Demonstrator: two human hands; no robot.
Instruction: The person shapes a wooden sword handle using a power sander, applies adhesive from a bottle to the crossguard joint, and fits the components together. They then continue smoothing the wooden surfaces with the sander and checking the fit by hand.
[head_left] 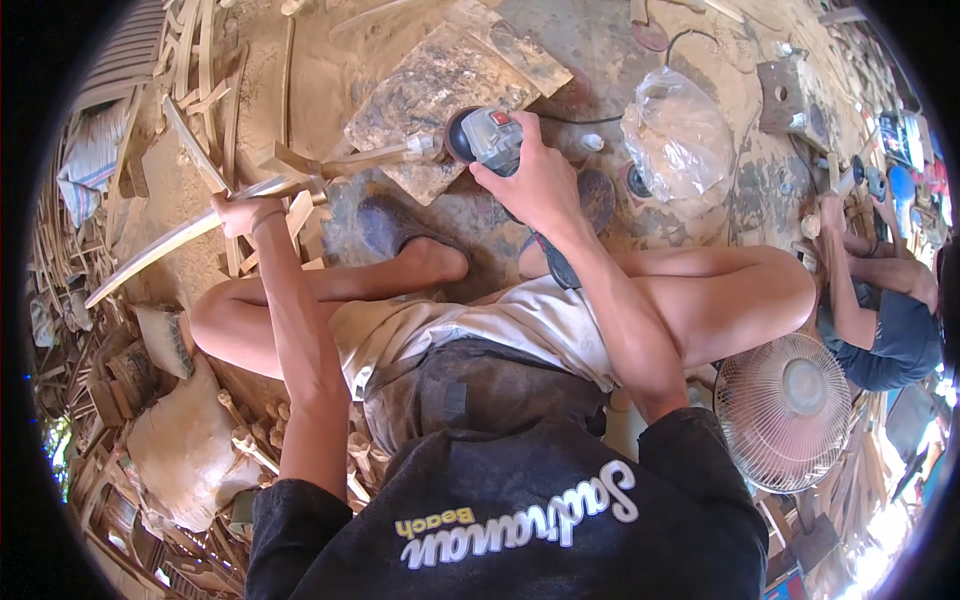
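My left hand (245, 213) is closed around a jointed piece of pale wood, with a long curved slat (150, 262) reaching to the lower left. From the joint, a narrower wooden arm (365, 160) extends right, its tip close to the grinder's disc. My right hand (538, 185) grips a grey angle grinder (492, 140) with a red switch and a dark round disc (458, 135). Whether disc and wood touch, I cannot tell. Beneath them lies a stained flat board (425, 95) on the dusty floor.
Wooden strips (200, 60) crowd the left, above a stuffed pale sack (185, 450). A clear plastic bag (680, 140) rests right of the grinder. A round caged fan (785, 410) stands beside my right knee. Farther right, another person (870, 310) sits working. A dark cord runs from the grinder.
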